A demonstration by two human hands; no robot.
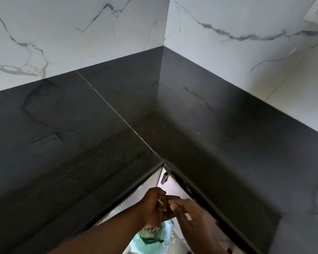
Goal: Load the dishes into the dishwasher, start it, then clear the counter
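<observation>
The left hand (152, 204) is curling its fingers round a small clump of pale scraps (162, 206), and the right hand (187, 211) is meeting it, fingertips pinching or picking at the same clump (exactly what the scraps are is too blurred to tell). Both hands are working just off the inner corner of the dark countertop (99, 134), in the gap in front of the cabinet fronts, not over the stone itself. Directly beneath them a pale green bag (165, 233) is hanging open, with a frayed greenish thing (151, 233) showing under the left wrist.

Judging from this, the counter-clearing step is in hand: gathered crumbs are being rubbed off over the bag. The visible stretch of countertop, from the inner corner back to the marble walls (81, 33), is showing nothing on it. The dishwasher is not in view, so its state cannot be told.

The next move is probably calling for loosening the fingers squarely above the bag's mouth so the scraps fall inside.
</observation>
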